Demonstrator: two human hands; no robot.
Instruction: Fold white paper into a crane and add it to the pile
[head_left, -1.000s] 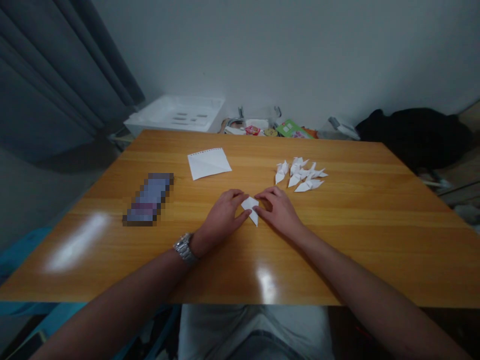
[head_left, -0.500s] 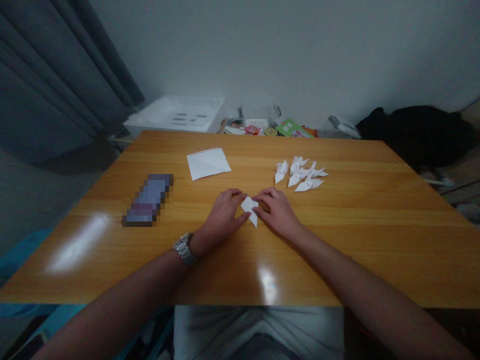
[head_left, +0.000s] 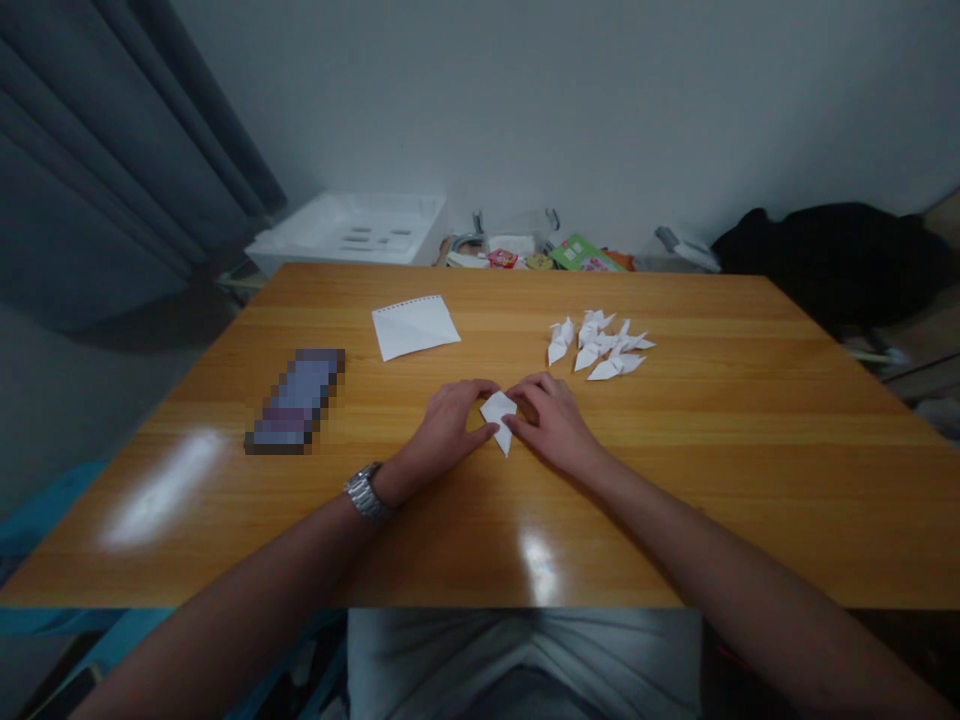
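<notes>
A small folded white paper piece (head_left: pixel 499 418) lies on the wooden table (head_left: pixel 750 450) between my two hands. My left hand (head_left: pixel 442 432), with a metal watch on its wrist, pinches the paper's left edge between thumb and fingers. My right hand (head_left: pixel 555 425) presses its curled fingers on the paper's right edge. Both hands rest on the tabletop. A pile of several folded white paper figures (head_left: pixel 600 348) sits just beyond my right hand.
A flat white sheet (head_left: pixel 415 326) lies beyond my left hand. A blurred dark rectangular object (head_left: pixel 296 400) is at the left. Behind the table stand a white box (head_left: pixel 352 228), colourful clutter (head_left: pixel 540 255) and a black bundle (head_left: pixel 825 260).
The fingers of both hands have shifted slightly on the folded paper, which has turned a little. The arms stay in place.
</notes>
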